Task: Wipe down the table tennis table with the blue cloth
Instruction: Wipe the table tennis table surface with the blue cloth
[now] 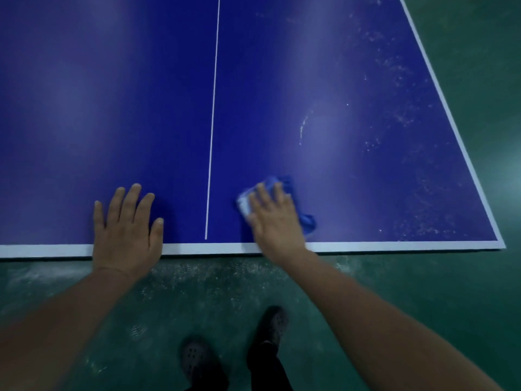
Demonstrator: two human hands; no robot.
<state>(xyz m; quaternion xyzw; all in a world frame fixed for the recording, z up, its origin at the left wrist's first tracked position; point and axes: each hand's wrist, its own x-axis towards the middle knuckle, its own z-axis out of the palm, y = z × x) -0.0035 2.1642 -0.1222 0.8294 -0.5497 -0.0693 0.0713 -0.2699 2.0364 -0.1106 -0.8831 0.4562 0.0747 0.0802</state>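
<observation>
Left hand [127, 232] flat on deep-blue table tennis bench [112, 108] near white front edge, grip spread, fingers straight, holding nothing. Thin white centre line [212, 119] between hands. Right hand [275, 218] pressing crumpled blue cloth [306, 218] onto bench just right of line, grip spread over cloth. Pale dusty smears [394, 122] toward right edge. Dark perforated clogs [197, 359] on green floor [451, 292] below.

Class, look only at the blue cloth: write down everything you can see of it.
The blue cloth looks soft and bunched, with a paler patch at its left end. It lies on the table tennis table, right of the white centre line, near the front edge. The right hand presses it flat, fingers straight, covering its middle.
</observation>
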